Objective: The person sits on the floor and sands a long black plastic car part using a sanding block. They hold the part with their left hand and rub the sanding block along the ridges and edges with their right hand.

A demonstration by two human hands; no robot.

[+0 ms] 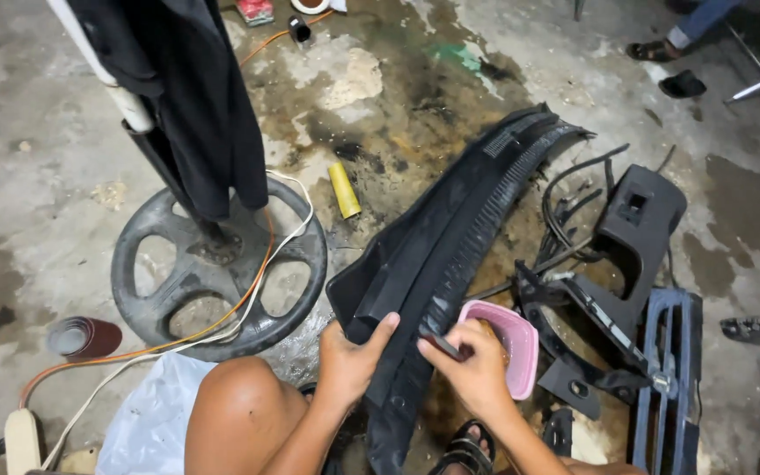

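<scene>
Left hand (351, 359) grips the long black trim panel (450, 237); right hand (477, 369) pinches a small dark tool (444, 345) against it. A slip could gouge plastic or thumb.

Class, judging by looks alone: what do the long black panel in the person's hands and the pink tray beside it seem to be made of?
Long black panel: probably moulded plastic, matt, with fine ribbing along one edge. Pink tray: likely thin plastic, smooth with a slight sheen, its rim rounded.

— We note the long black trim panel (450, 237): matt moulded plastic, ribbed along one edge.
— At our three o'clock, the pink basket (512, 334): smooth plastic. Concrete floor (37, 176): rough, stained.
</scene>
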